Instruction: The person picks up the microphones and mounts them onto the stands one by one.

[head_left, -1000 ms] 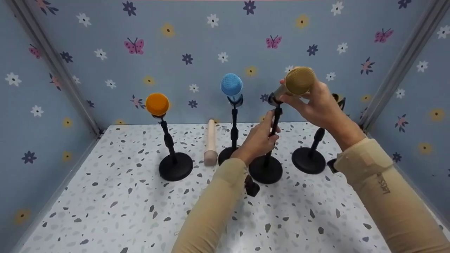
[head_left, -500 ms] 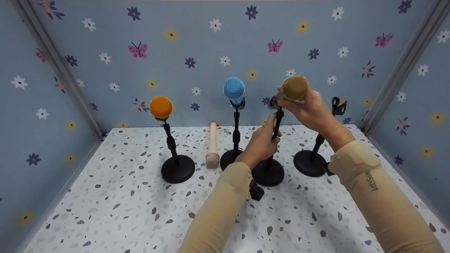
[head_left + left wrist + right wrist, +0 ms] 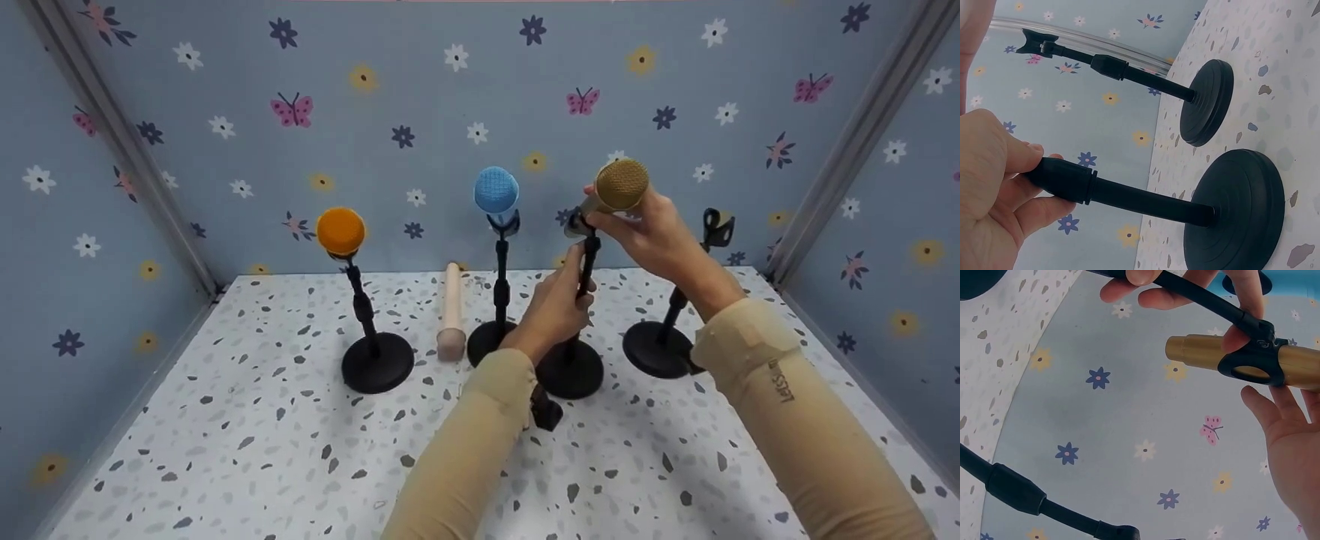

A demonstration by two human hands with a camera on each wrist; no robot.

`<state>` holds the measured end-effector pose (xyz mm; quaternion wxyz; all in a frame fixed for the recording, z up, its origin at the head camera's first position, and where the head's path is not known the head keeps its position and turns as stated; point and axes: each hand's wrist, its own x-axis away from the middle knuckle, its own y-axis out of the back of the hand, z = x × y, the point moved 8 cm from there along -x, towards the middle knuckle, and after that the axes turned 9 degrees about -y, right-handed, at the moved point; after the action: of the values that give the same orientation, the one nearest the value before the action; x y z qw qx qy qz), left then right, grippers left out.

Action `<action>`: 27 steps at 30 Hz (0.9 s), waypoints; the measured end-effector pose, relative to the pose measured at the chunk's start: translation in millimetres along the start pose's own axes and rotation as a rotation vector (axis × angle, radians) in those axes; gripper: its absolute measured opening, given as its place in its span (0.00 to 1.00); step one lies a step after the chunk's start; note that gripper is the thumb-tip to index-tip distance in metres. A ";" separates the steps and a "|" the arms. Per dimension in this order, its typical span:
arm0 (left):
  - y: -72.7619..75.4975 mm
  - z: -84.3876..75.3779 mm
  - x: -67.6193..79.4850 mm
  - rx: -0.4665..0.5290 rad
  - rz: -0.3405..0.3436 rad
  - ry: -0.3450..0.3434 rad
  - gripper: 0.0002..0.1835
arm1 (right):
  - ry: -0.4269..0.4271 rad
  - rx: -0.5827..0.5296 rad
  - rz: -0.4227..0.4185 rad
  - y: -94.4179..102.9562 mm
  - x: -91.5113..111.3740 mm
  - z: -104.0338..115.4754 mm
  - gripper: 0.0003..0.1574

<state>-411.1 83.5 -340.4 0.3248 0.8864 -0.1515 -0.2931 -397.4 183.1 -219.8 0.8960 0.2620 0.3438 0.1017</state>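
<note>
In the head view, my right hand (image 3: 660, 232) holds a gold microphone (image 3: 622, 184) at the top of a black desk stand (image 3: 571, 373). Seen from the right wrist, the microphone's gold barrel passes through the stand's black clip (image 3: 1252, 368), with my fingers against barrel and clip. My left hand (image 3: 553, 309) grips the same stand's pole below the clip. Thumb and fingers wrap its thicker collar (image 3: 1061, 179) in the left wrist view. The round base stands on the speckled table, the pole leaning slightly.
An orange microphone (image 3: 340, 232) and a blue one (image 3: 496, 189) sit on stands to the left. Between them a pale pink microphone (image 3: 451, 311) lies on the table (image 3: 247, 465). A stand with a bare clip (image 3: 718, 227) is at right. Patterned walls (image 3: 420, 67) enclose the table.
My right hand and the gold microphone have shifted left, closer over the clip. The bare clip at right has come into fuller view. My left hand keeps its grip on the pole.
</note>
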 end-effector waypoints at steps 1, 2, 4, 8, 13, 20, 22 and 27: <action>-0.1 0.0 -0.4 0.005 0.002 0.003 0.36 | 0.002 0.002 -0.001 0.4 0.0 0.3 0.26; -0.1 0.0 -0.7 0.008 0.003 0.005 0.36 | 0.002 0.002 -0.001 0.7 0.0 0.5 0.26; -0.2 0.1 -1.1 0.012 0.004 0.004 0.37 | 0.003 0.000 -0.001 1.0 -0.1 0.6 0.26; 0.0 0.4 -0.9 0.011 -0.001 -0.002 0.38 | 0.001 -0.013 0.005 0.2 -0.2 -0.2 0.27; 0.3 0.0 -0.3 0.001 -0.002 -0.018 0.38 | 0.001 -0.027 0.000 -0.1 0.2 -1.5 0.27; -0.4 -2.7 0.5 -0.019 -0.018 -0.082 0.35 | -0.062 -0.022 0.010 -5.1 2.3 -17.1 0.28; -1.7 -3.5 0.4 -0.028 -0.017 -0.098 0.35 | -0.078 -0.022 0.003 -5.3 3.2 -20.3 0.28; 0.7 -2.0 0.4 -0.036 -0.036 -0.088 0.35 | -0.075 -0.026 0.000 -6.7 2.6 -19.7 0.28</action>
<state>-409.6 83.8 -338.9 0.3284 0.8692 -0.1446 -0.3402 -408.6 186.2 -237.2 0.9116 0.2539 0.3086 0.0964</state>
